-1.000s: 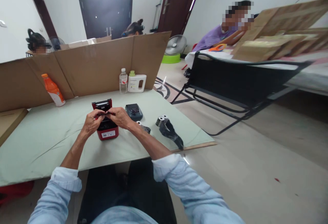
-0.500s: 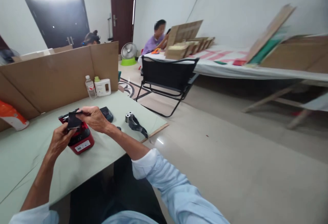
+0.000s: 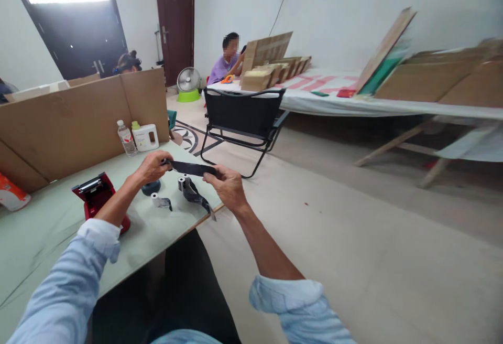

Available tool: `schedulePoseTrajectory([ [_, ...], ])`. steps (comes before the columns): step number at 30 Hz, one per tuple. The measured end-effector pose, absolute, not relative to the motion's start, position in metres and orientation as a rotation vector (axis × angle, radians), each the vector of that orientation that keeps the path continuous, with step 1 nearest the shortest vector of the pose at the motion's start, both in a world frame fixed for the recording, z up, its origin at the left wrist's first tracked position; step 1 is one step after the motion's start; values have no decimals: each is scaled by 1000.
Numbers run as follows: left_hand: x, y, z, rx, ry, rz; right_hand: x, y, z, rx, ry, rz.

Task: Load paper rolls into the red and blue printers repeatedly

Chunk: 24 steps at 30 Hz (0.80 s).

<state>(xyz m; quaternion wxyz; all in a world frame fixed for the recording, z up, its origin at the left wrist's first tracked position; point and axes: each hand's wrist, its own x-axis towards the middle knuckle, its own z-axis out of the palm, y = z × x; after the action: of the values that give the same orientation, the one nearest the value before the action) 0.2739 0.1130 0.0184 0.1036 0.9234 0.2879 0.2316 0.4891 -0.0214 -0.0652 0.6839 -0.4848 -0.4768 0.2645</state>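
- A person in pale blue sleeves sits at a bench (image 3: 47, 239) covered in light green and holds a black strip (image 3: 192, 168) up in the air between both hands.
- The strip is thin, flat and dark, pulled out straight and almost level, above the far right corner of the bench.
- The left hand (image 3: 151, 167) has its grip pinched shut on the strip's left end; the right hand (image 3: 228, 186) has its grip closed on the right end, out past the bench edge.
- Just under the strip lie two small white paper rolls, one roll (image 3: 159, 201) with a short dark tail and a second roll (image 3: 186, 186) trailing a longer black ribbon toward the bench edge.
- A dark blue device (image 3: 151, 187) sits partly hidden below the left hand.
- A red printer (image 3: 96, 194) with its lid open stands to the left, partly behind the left forearm.
- At the back of the bench, a water bottle (image 3: 126, 138) and a white jug (image 3: 145, 137) stand side by side against a cardboard screen (image 3: 78, 118).
- Beyond the bench are a black folding chair (image 3: 243, 116), a small fan (image 3: 187, 79) and another person (image 3: 223, 66) seated at a long table.
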Motion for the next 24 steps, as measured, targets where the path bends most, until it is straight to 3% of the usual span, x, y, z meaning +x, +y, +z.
schedulePoseTrajectory([
  [6,370,147,-16,2872,898,286,527,-24,-126,-1269,-940,477],
  [13,392,150,-51,2842,855,-188,526,-28,-180,-1443,-1109,411],
  [24,381,146,-32,2707,875,-722,522,-29,-191,-1536,-1316,229],
])
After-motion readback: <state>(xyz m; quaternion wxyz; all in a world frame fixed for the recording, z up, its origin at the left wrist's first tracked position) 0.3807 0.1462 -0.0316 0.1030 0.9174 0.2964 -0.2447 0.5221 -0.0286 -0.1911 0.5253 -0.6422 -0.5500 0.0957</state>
